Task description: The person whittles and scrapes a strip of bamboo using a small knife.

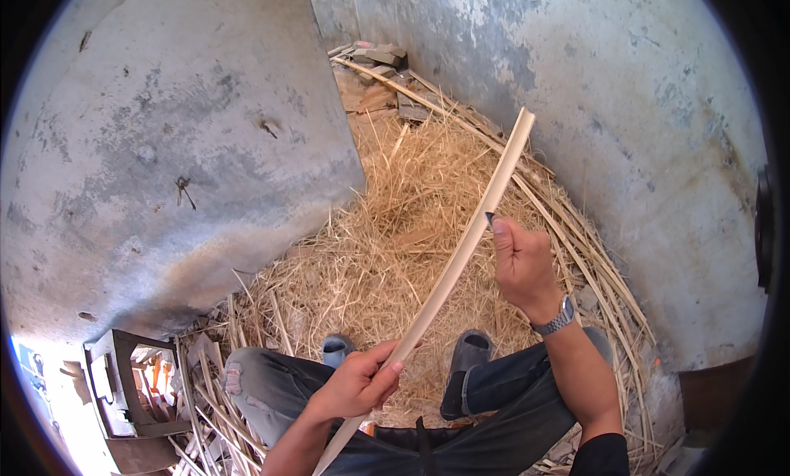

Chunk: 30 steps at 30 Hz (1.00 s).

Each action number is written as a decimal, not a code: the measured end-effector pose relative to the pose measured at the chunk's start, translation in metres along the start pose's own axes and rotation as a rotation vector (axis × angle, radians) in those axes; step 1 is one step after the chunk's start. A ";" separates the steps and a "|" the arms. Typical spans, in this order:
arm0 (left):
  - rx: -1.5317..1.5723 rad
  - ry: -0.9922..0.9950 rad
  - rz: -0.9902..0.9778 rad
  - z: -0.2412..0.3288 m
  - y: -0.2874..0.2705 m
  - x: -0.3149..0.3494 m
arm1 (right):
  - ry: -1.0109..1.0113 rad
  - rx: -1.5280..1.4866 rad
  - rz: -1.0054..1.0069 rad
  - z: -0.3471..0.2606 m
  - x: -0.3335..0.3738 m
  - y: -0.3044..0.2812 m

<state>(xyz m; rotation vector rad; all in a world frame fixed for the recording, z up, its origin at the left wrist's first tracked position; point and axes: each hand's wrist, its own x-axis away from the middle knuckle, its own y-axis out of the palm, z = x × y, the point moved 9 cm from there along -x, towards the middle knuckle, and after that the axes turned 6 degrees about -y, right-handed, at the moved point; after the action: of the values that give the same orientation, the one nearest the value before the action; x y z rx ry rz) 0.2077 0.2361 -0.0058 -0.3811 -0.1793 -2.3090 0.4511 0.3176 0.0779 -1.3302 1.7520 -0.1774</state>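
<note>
A long pale split-bamboo strip [467, 244] slants from my lap up to the far right, its hollow side showing. My left hand [362, 380] is closed around its lower part, above my left thigh. My right hand [520, 258], with a metal watch [557, 318] at the wrist, is closed in a fist beside the upper part. From this fist pokes the dark pointed tip of a small tool [491, 219], at the strip's edge. The rest of that tool is hidden in my fingers, so its kind cannot be made out.
Straw-like shavings [387, 262] cover the floor before my slippered feet. Long bamboo strips [592, 266] lie along the right wall [658, 147]. A grey wall [164, 122] stands at the left, a dark frame [123, 394] below it. Bricks [380, 58] are piled at the back.
</note>
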 end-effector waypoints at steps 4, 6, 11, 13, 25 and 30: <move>0.013 -0.024 0.006 -0.004 -0.002 0.002 | -0.061 -0.003 -0.014 0.000 0.000 0.004; 0.059 -0.046 -0.008 -0.007 -0.002 0.003 | -0.031 -0.041 -0.055 0.000 -0.001 0.004; 0.158 -0.043 0.031 -0.007 -0.014 -0.005 | -0.277 0.020 -0.245 -0.051 0.025 0.047; 0.152 -0.029 0.081 -0.004 -0.019 -0.003 | -0.283 0.025 -0.227 -0.049 0.023 0.051; 0.139 -0.080 0.011 -0.008 -0.007 -0.005 | -0.238 0.074 -0.085 -0.027 0.014 0.032; 0.058 -0.016 0.035 -0.003 -0.005 -0.007 | -0.073 0.162 -0.037 0.010 -0.016 0.008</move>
<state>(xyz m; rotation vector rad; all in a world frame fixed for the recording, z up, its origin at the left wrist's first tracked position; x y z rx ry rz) 0.2082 0.2439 -0.0106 -0.3710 -0.2451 -2.2613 0.4529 0.3377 0.0764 -1.2372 1.6172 -0.2824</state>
